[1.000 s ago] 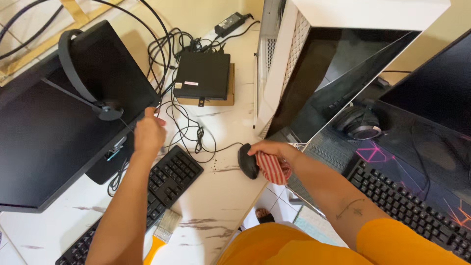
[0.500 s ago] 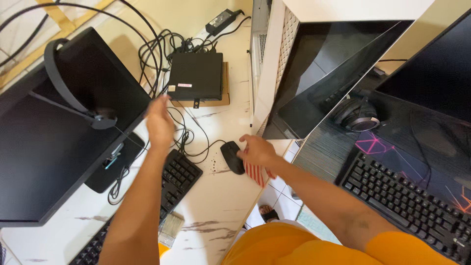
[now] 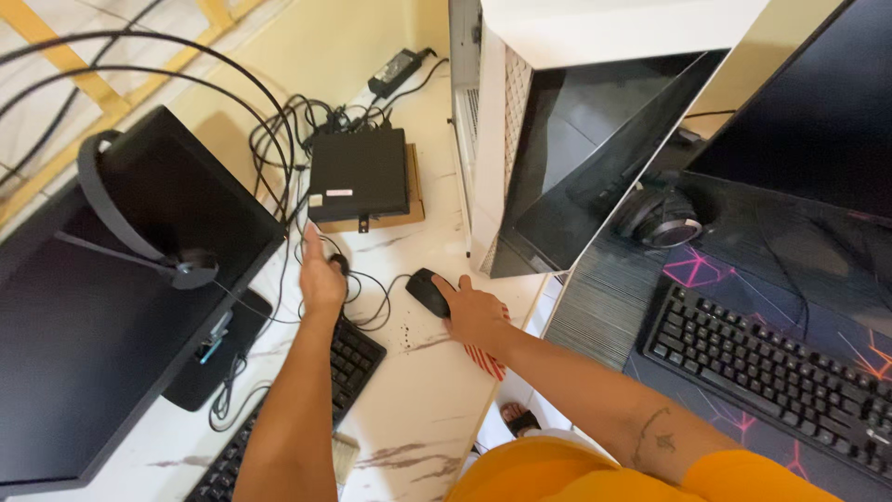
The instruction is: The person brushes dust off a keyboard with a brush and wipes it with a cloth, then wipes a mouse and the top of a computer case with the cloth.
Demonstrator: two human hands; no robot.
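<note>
I see my right hand (image 3: pixel 476 314) lying on the white worktop (image 3: pixel 423 409), its fingertips touching the black mouse (image 3: pixel 427 291) at its ten o'clock; the grip is loose, with a red-striped cloth (image 3: pixel 485 358) pinned under the palm. My left hand (image 3: pixel 321 275) reaches into the tangled cables (image 3: pixel 367 296); I cannot tell whether its grip closes on one. At its twelve o'clock sits a small black box (image 3: pixel 359 174). At its six o'clock lies the black keyboard (image 3: pixel 348 358); at nine o'clock, a monitor (image 3: pixel 102 316) carrying a headset (image 3: pixel 116 223).
</note>
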